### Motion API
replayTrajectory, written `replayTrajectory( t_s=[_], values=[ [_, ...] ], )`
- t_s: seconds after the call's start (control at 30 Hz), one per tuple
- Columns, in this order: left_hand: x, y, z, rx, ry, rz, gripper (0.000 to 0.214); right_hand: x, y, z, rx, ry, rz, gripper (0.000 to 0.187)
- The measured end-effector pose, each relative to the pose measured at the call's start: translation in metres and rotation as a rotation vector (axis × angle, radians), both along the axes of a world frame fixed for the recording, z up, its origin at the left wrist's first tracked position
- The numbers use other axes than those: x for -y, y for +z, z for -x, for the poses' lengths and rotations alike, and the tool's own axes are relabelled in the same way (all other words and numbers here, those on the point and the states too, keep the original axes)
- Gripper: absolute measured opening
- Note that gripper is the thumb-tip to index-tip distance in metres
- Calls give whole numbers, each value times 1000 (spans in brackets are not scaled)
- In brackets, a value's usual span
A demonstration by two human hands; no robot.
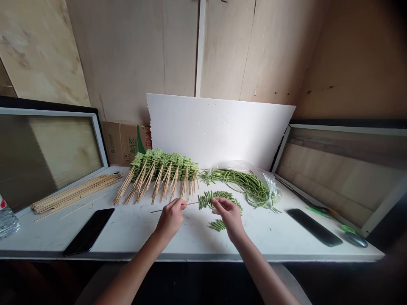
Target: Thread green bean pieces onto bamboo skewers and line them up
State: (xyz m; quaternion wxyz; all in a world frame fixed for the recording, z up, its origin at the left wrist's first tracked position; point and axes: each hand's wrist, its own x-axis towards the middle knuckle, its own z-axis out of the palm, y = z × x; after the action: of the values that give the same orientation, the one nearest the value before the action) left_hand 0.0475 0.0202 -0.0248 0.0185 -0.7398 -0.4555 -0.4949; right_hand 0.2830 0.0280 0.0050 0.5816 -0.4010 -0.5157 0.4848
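Observation:
My left hand (pixel 171 217) is closed on a thin bamboo skewer (pixel 159 209) held level above the white table (pixel 133 228). Several short green bean pieces (pixel 205 200) are threaded on its right end. My right hand (pixel 229 214) pinches a bean piece at that end, just right of the threaded row. A small heap of cut bean pieces (pixel 217 225) lies under my right hand, and more cut pieces (pixel 229 197) lie behind it.
A pile of finished bean skewers (pixel 159 171) sits at the back, and long uncut beans (pixel 244 182) spill from a plastic bag (pixel 270 184). Bare skewers (pixel 74 194) lie left. A black phone (pixel 89 231) is front left. A dark flat object (pixel 314 226) lies right.

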Motion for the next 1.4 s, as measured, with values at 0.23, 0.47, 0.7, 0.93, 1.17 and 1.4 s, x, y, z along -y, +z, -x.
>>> replayTrajectory(
  t_s=[0.23, 0.47, 0.7, 0.93, 1.17, 1.4],
  values=[
    [-8, -1, 10, 63, 67, 117, 27, -16, 12, -45, 422, 165, -31, 61],
    [-10, -3, 9, 54, 70, 211, 23, -28, -6, -77, 1070, 168, 43, 13],
    [-11, -8, 9, 71, 42, 227, 23, -25, -8, -68, 1077, 188, 95, 11],
    [-12, -10, 9, 73, 23, 210, 23, -27, -2, -67, 888, 81, 33, 16],
    [-7, -5, 4, 107, -16, 160, 23, -27, 16, -73, 317, 131, 83, 38],
    [3, 5, -5, 80, -47, 139, 23, -26, 18, -66, -157, 231, 94, 41]
  ],
)
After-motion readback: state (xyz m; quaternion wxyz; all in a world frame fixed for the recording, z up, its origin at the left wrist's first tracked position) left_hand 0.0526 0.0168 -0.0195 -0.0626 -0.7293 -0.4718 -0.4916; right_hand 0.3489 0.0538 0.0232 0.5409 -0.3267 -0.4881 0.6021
